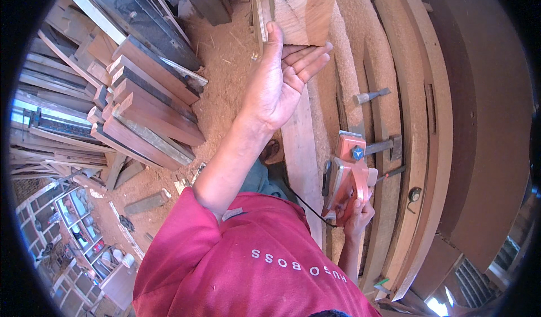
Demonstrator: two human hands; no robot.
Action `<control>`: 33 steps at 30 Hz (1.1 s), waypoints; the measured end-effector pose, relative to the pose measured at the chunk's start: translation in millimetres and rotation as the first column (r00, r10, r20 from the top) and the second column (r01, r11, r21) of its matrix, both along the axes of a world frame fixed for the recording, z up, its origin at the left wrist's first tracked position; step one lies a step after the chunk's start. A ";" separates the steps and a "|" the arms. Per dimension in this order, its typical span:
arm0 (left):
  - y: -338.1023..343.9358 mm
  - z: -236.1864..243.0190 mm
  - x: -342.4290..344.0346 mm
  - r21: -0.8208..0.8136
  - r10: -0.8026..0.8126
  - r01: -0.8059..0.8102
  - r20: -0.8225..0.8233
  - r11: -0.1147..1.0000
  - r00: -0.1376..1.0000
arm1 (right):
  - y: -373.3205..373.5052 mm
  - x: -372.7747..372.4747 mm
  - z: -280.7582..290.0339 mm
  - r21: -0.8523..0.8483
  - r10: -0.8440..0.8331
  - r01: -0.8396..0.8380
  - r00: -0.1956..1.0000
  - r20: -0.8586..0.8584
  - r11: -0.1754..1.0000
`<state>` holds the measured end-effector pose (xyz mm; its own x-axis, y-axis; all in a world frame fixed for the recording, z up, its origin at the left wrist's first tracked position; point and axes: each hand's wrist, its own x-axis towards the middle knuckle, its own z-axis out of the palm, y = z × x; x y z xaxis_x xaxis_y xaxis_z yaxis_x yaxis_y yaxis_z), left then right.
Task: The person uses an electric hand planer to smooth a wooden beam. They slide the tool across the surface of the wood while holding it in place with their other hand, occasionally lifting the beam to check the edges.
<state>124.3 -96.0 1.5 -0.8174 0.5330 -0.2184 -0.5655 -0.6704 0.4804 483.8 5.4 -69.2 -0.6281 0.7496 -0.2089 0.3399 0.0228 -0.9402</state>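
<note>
Red shirt [236,255]; timber [307,12] against left hand [284,83], planer [348,176] in right hand [359,218].

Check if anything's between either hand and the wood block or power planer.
Nothing visible: the left hand is right at the near end of the wood block, and the right hand grips the power planer.

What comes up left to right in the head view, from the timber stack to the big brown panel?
Timber stack → left hand → red power planer → hammer head → small round dark object → big brown panel.
</note>
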 end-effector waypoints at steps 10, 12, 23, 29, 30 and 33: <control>4.7 -1.4 0.6 -0.010 -0.005 0.005 0.001 1.000 1.000 | 0.8 -4.8 6.8 -0.086 -0.008 0.006 1.000 -0.021 0.996; 5.4 0.0 1.1 -0.028 0.001 -0.001 -0.007 1.000 1.000 | 2.2 -5.3 8.8 -0.033 0.014 -0.014 1.000 0.003 0.999; 4.8 0.6 4.4 -0.047 0.012 -0.013 -0.018 0.999 1.000 | -2.5 -10.2 18.9 -0.103 -0.016 0.015 1.000 -0.003 0.995; 1.2 0.4 26.0 0.169 -0.094 0.041 0.315 0.985 0.945 | 1.5 19.8 -16.5 -0.123 -0.083 0.082 0.997 -0.001 0.989; -5.8 -4.6 42.8 0.273 -0.189 0.096 0.336 0.957 0.923 | -2.3 10.1 -6.0 -0.161 -0.096 0.093 0.995 -0.014 0.983; -7.4 -75.6 66.2 0.428 -0.262 -0.056 0.645 0.902 0.718 | -7.5 -2.1 2.4 -0.167 -0.165 0.160 0.986 -0.018 0.973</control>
<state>190.5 -103.4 -74.1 -0.4648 0.7699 -0.4373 -0.7017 -0.6214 -0.3484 481.7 -2.1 -66.7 -0.5091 0.7990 -0.3199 0.2966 -0.1860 -0.9367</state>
